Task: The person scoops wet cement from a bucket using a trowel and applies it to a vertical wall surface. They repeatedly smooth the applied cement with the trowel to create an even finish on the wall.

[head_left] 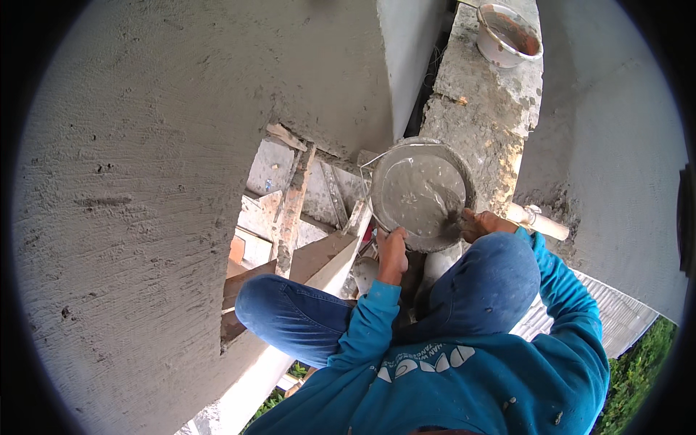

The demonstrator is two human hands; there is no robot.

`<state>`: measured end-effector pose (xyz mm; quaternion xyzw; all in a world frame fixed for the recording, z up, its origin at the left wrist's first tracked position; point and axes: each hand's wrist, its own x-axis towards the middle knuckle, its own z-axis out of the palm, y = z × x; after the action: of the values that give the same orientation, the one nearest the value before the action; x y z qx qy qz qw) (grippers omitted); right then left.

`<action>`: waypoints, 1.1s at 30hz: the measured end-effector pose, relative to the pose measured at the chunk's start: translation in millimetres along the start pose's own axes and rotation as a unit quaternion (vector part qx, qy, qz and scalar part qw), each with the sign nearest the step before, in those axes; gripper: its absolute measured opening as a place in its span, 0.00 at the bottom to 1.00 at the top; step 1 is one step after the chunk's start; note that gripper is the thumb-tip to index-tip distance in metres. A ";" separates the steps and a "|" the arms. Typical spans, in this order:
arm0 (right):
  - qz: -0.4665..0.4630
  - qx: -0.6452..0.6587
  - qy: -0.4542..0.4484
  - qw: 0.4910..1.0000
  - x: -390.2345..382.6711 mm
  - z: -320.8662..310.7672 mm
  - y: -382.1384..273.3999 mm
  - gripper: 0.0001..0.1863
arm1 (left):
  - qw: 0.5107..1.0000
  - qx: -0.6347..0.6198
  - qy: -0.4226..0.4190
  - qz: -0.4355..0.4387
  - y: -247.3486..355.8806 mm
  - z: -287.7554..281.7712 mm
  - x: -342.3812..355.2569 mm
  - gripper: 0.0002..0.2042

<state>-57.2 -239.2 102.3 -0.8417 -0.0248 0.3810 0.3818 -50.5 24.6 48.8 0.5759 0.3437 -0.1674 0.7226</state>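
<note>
A round bucket (pixel 420 196) of wet grey mortar stands in front of me, at the near end of a rough ledge, with its thin wire handle (pixel 367 176) fallen to the left. My left hand (pixel 392 254) grips the bucket's near rim, thumb on the edge. At the bucket's right rim, my right hand (pixel 487 223) is closed, fingers curled toward the mortar. A dark, mortar-coated shape lies just beside its fingers, inside the bucket; whether it is a tool cannot be made out. A furrow marks the mortar surface near it.
A second, pale bucket (pixel 510 36) stands farther along the ledge (pixel 475 109). Plastered walls rise left (pixel 145 181) and right (pixel 616 145). Left of my knees, an opening holds wooden boards (pixel 296 206). A pale pipe (pixel 538 221) sticks out right; corrugated roofing (pixel 616 308) lies below.
</note>
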 end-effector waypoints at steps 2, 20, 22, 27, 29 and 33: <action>-0.011 0.014 -0.059 0.998 -5.0 -7.3 -45.2 0.23 | 0.998 -0.002 0.057 0.008 -0.3 -6.1 2.5 0.29; -0.022 0.229 0.344 0.910 171.0 -29.1 -72.6 0.39 | 0.961 -0.235 0.141 0.042 -4.7 -98.4 25.3 0.06; 0.005 0.251 0.346 0.904 246.6 -48.3 -86.5 0.35 | 0.956 -0.265 0.124 0.009 -6.1 -98.2 24.9 0.06; -0.237 0.386 0.261 0.853 181.3 -61.6 -180.3 0.30 | 0.960 -0.226 0.155 0.052 -37.3 -143.4 16.0 0.17; -0.216 0.480 0.245 0.814 135.5 -60.6 -161.6 0.32 | 0.957 -0.271 0.101 0.025 -15.7 -123.0 9.2 0.17; -0.062 0.274 0.099 0.955 33.2 -59.3 -93.4 0.38 | 0.972 -0.189 0.130 0.058 -32.5 -131.4 19.2 0.19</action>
<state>28.7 -199.1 168.2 -0.7352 0.0666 0.2635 0.6210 -97.6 143.0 -0.9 0.4641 0.4262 0.0187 0.7763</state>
